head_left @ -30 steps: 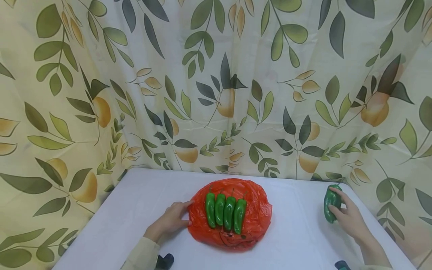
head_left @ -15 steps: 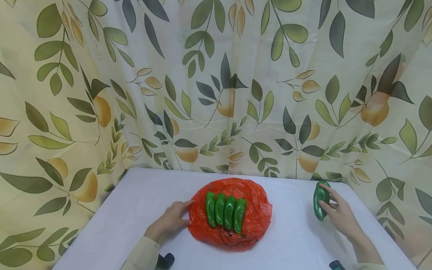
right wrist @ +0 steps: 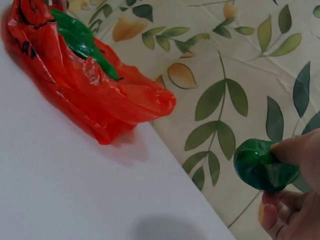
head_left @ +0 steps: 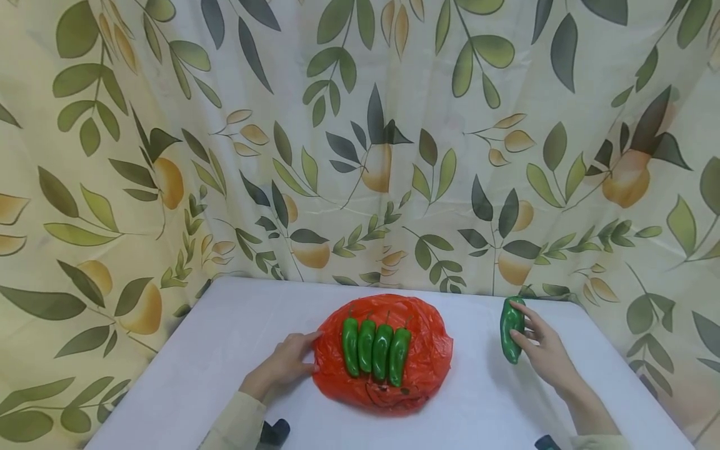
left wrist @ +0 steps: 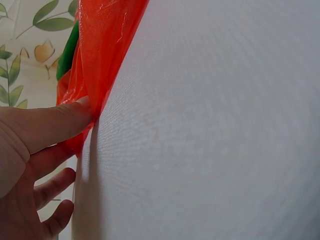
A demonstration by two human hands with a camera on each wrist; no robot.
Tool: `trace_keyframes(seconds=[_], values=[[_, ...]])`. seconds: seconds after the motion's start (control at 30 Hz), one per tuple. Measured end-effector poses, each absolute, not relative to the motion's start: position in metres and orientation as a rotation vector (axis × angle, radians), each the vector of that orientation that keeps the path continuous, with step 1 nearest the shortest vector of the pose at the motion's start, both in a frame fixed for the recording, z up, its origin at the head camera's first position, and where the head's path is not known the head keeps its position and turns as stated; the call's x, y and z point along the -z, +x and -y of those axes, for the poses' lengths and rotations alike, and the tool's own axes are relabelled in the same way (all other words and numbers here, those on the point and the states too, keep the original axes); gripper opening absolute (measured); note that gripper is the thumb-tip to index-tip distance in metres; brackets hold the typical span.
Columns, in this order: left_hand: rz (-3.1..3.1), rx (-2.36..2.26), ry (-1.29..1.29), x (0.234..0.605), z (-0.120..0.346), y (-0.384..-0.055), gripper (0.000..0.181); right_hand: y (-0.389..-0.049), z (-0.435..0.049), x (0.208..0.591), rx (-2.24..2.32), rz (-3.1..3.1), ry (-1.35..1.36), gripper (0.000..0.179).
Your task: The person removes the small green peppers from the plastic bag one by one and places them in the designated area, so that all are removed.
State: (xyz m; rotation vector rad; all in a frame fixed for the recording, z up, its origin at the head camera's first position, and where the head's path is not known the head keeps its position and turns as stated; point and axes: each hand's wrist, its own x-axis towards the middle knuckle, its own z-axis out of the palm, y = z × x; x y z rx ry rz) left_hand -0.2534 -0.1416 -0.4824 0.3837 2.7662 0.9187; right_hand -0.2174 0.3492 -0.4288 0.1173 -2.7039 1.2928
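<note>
My right hand (head_left: 544, 353) holds a glossy green pepper (head_left: 512, 330) by its side, thumb and fingers around it, raised over the right part of the table. In the right wrist view one rounded end of this green pepper (right wrist: 260, 165) faces the camera. At the middle lies a crumpled red plastic bag (head_left: 430, 350) with black marks printed on its near side. Several green chili peppers (head_left: 382, 351) lie side by side on it, stems pointing away. My left hand (head_left: 287, 361) pinches the left edge of the bag between thumb and forefinger, its other fingers (left wrist: 56, 187) loosely bent below.
A white cloth covers the table (head_left: 472, 400). Behind and along both sides hangs a curtain (head_left: 427, 162) with leaf and fruit prints. Dark wrist gear (head_left: 274, 432) shows by the left sleeve.
My right hand has carried the green pepper leftward from the table's right edge, closer to the red bag. The left hand, the bag and the peppers on it have stayed in place.
</note>
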Motion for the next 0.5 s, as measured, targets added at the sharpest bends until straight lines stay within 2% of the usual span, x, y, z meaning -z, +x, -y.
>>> trace_keyframes(seconds=[0.5], values=[[-2.767, -0.931, 0.385, 0.480, 0.148, -0.253, 0.075, -0.221, -0.310, 0.429, -1.474, 2.715, 0.169, 0.063]])
